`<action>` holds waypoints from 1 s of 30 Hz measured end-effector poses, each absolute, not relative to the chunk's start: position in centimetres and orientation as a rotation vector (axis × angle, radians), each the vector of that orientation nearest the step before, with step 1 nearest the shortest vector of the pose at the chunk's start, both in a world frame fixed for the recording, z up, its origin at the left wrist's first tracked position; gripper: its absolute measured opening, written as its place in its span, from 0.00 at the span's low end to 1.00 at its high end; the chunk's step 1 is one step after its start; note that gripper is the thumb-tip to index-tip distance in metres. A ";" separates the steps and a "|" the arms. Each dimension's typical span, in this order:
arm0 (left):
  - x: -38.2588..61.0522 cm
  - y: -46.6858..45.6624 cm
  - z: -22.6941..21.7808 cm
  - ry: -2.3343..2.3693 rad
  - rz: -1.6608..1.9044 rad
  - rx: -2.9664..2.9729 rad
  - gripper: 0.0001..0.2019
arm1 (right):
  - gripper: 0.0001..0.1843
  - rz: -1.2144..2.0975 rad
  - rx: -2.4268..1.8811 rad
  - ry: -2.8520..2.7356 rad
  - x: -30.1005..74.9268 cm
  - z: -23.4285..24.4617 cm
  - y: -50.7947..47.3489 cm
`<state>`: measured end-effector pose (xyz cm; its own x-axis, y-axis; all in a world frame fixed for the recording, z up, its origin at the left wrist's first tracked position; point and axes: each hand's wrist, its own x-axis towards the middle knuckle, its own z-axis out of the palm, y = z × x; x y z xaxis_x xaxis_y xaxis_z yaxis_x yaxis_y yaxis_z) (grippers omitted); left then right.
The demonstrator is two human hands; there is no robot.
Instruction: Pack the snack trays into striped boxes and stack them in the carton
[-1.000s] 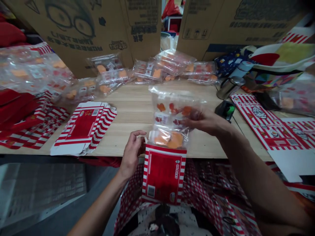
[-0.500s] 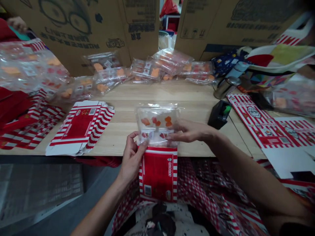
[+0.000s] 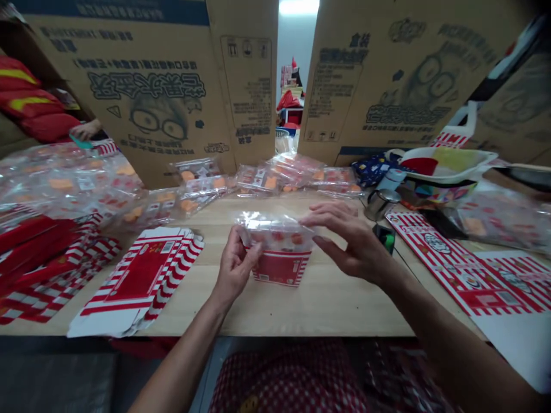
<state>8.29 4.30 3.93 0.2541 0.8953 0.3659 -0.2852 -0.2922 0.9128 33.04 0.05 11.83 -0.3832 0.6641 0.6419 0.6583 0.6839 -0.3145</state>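
Observation:
A red-and-white striped box (image 3: 280, 267) stands on the wooden table (image 3: 301, 304) in front of me. A clear plastic bag (image 3: 275, 229) with small orange and red pieces sticks out of its top. My left hand (image 3: 235, 265) grips the box's left side and the bag's corner, fingers closed. My right hand (image 3: 353, 244) is at the bag's right edge, fingers stretched out and spread, touching the plastic.
A stack of flat striped boxes (image 3: 142, 278) lies at left. Filled clear bags (image 3: 275, 178) line the back, more pile up at far left (image 3: 64, 189). Large cardboard cartons (image 3: 172, 86) stand behind. A metal cup (image 3: 379, 203) and flat striped sheets (image 3: 469, 269) are at right. Another person's hand (image 3: 86, 131) shows far left.
The box with the bag has moved from my lap up onto the table. The bag has sunk further into the box. My view has tilted upward.

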 end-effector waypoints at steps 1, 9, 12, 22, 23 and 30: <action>8.2 4.0 4.0 0.598 1.306 1.352 0.26 | 0.16 -0.022 -1.043 -2.163 33.0 11.1 0.0; 9.6 3.3 5.5 0.849 1.423 1.129 0.11 | 0.11 0.220 -1.101 -2.238 32.6 9.8 0.3; 9.2 3.0 4.7 0.792 1.419 1.264 0.16 | 0.12 0.201 -1.131 -2.361 32.2 10.6 0.1; 4.5 2.0 5.7 0.952 1.425 2.943 0.17 | 0.19 0.186 -1.173 -2.518 31.5 10.9 0.0; 4.5 2.1 6.1 0.987 1.346 2.956 0.16 | 0.20 0.194 -1.170 -2.498 31.5 10.5 0.0; 5.1 3.1 8.7 0.980 0.916 2.884 0.07 | 0.22 -0.232 -1.266 -2.361 32.1 8.1 -1.6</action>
<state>5.05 3.08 8.73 0.6444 0.5473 0.5340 0.5695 -0.8096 0.1424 32.05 -1.61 8.12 -0.4781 0.7474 0.4613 0.8229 0.5648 -0.0623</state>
